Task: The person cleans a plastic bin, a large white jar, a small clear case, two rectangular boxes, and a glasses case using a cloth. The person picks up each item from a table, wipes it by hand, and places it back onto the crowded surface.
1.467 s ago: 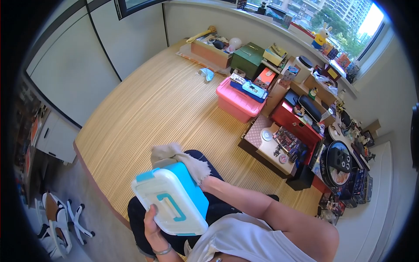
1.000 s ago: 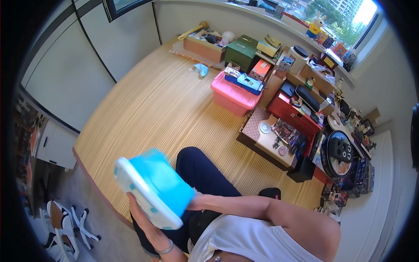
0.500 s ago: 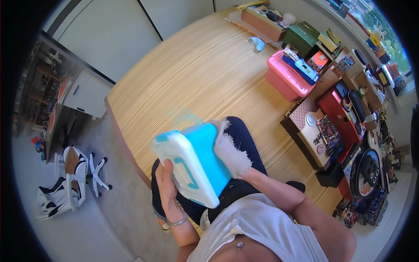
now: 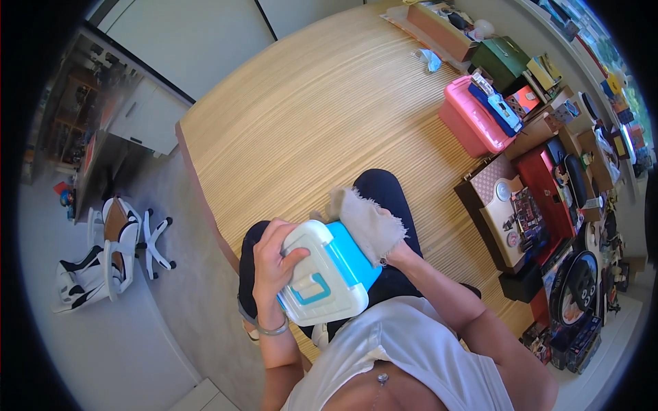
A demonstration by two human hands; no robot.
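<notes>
A blue storage box with a white lid and a blue carry handle (image 4: 319, 264) is held tilted above my lap, its lid turned toward me. My left hand (image 4: 276, 260) grips the lid's left edge, the thumb lying across the white top. A frayed beige cloth (image 4: 371, 225) lies against the blue far side of the box. My right hand (image 4: 395, 253) is mostly hidden under the cloth, closed on it and pressing it to the box.
A wide ribbed wooden mat (image 4: 295, 130) spreads ahead. Along the right stand a pink lidded bin (image 4: 473, 120), a green box (image 4: 502, 60), an open case with small items (image 4: 497, 198) and more clutter. A white office chair (image 4: 113, 240) stands on the floor at left.
The box has come down closer to my lap and turned, showing more of its lid. My left hand has moved up along the lid edge. The cloth has shifted with my right hand.
</notes>
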